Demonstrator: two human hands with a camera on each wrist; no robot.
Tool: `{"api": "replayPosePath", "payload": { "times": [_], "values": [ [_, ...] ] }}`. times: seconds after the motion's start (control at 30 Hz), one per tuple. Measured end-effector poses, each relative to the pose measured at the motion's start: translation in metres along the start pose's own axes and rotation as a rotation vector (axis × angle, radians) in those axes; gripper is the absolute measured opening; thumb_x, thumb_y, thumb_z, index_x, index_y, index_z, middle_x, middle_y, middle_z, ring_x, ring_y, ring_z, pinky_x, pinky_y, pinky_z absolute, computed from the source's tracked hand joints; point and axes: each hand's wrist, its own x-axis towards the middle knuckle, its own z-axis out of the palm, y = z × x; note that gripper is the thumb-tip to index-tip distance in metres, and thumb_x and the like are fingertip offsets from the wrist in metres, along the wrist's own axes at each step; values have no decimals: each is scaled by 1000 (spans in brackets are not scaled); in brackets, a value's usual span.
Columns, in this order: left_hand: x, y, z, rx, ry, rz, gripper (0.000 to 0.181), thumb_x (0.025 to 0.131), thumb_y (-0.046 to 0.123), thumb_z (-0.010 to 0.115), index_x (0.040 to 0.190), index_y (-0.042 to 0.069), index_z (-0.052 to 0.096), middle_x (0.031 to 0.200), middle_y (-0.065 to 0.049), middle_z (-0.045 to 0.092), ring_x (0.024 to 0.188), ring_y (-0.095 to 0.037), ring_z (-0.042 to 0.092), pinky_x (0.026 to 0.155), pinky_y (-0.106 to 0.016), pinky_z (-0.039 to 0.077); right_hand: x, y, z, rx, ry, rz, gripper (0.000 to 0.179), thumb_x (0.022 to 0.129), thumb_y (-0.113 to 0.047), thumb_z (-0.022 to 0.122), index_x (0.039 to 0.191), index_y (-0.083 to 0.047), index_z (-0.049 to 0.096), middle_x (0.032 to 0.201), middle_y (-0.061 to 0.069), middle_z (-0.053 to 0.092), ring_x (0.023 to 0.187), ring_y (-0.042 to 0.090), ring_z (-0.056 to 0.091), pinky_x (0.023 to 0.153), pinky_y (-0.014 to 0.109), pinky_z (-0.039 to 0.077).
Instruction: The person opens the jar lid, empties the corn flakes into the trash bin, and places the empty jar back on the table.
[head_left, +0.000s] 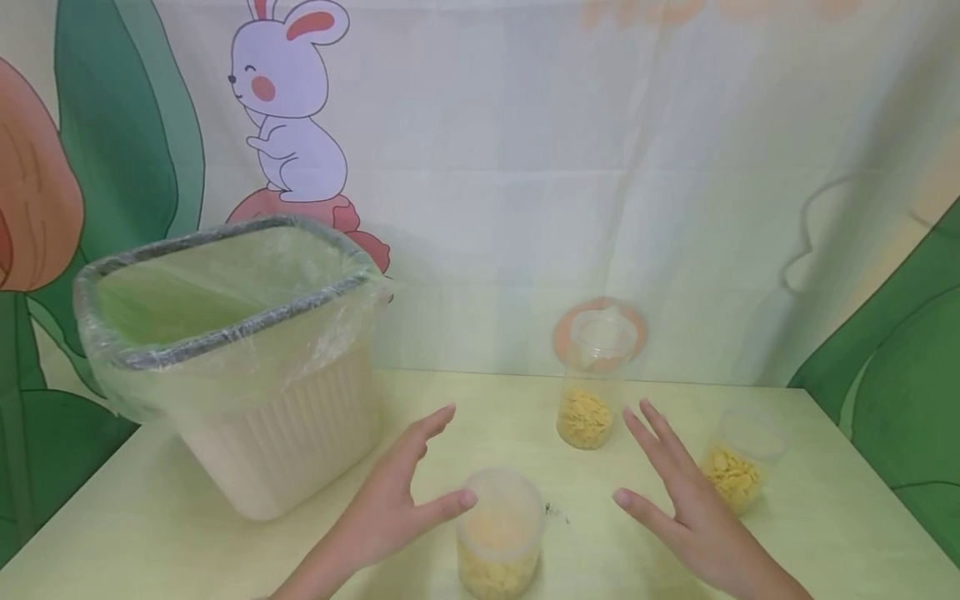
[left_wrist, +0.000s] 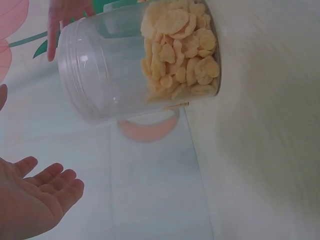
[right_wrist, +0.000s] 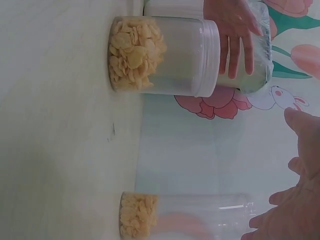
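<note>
A clear plastic jar [head_left: 498, 571], part filled with pale yellow flakes, stands upright at the front of the table. My left hand [head_left: 386, 508] hovers at its left side, thumb overlapping the jar's top in the head view, with nothing in the hand. To the right of the jar, my right hand [head_left: 697, 521] is held up in the air, fingers extended, also holding nothing. Behind them stands a taller clear jar [head_left: 585, 417] with flakes in its lower part. Another jar of flakes [head_left: 735, 479] is partly hidden behind my right hand.
A pale ribbed bin [head_left: 285, 450] lined with a clear plastic bag [head_left: 337, 325] stands on the left of the table [head_left: 420, 392]. Small dark marks [head_left: 555, 510] lie beside the front jar. A printed curtain [head_left: 480, 208] with a rabbit hangs along the back edge.
</note>
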Motion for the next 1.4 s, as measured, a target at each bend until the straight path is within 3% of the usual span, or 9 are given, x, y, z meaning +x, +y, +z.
{"api": "replayPosePath", "payload": {
  "times": [0.2,0.3,0.4,0.5,0.53,0.73,1.03,1.3,1.4],
  "values": [
    [-4,-4,3,-93,-47,5,80,76,31,73,141,16,29,143,-2,33,130,-24,33,102,-44,33,-5,0,10,54,-24,-3,73,88,-20,60,146,-30,16,152,4,10,131,41,21,85,71,30],
    [-6,-5,5,-112,-61,7,81,75,33,74,141,16,29,143,-4,34,129,-24,34,101,-43,34,-7,2,16,63,-37,-7,73,88,-21,60,146,-29,16,152,1,12,136,25,17,89,66,30],
    [-8,-7,6,-132,-74,12,82,75,32,74,141,15,29,143,-6,34,129,-27,34,100,-44,35,-9,3,22,73,-53,-12,73,88,-21,60,146,-29,15,151,-1,13,136,4,11,107,37,24],
    [-9,-9,8,-162,-95,10,83,75,29,75,141,13,28,143,-8,33,129,-29,34,100,-46,35,-10,2,26,72,-65,-2,73,88,-24,60,146,-29,15,151,-2,16,133,-6,9,103,12,17],
    [-9,-9,8,-171,-103,10,83,75,29,75,141,12,28,143,-9,33,129,-29,33,99,-46,35,-11,1,27,84,-75,9,73,88,-26,60,146,-30,15,151,-2,16,132,-7,10,103,12,17],
    [-12,-12,13,-219,-135,-5,85,72,25,77,141,11,28,143,-9,32,129,-30,32,100,-46,35,-14,0,34,115,-111,69,69,89,-32,59,144,-34,18,150,0,21,129,-9,14,97,57,29],
    [-14,-12,18,-239,-184,-18,89,71,25,79,141,9,27,145,-11,30,130,-31,31,99,-45,36,-17,8,46,237,-144,-14,69,87,-20,61,145,-22,23,147,5,28,127,-12,20,98,21,36],
    [-13,-13,21,-240,-213,-18,91,69,26,80,141,10,26,145,-9,28,130,-32,30,99,-44,37,-15,7,53,364,-269,68,69,89,-20,59,146,-20,20,147,11,25,130,34,29,97,52,35],
    [-13,-13,22,-237,-221,-15,93,68,27,81,141,11,26,145,-7,28,130,-31,30,98,-43,39,-14,7,56,417,-318,98,69,90,-20,59,146,-18,18,148,13,22,130,39,25,98,55,31]
  ]
}}
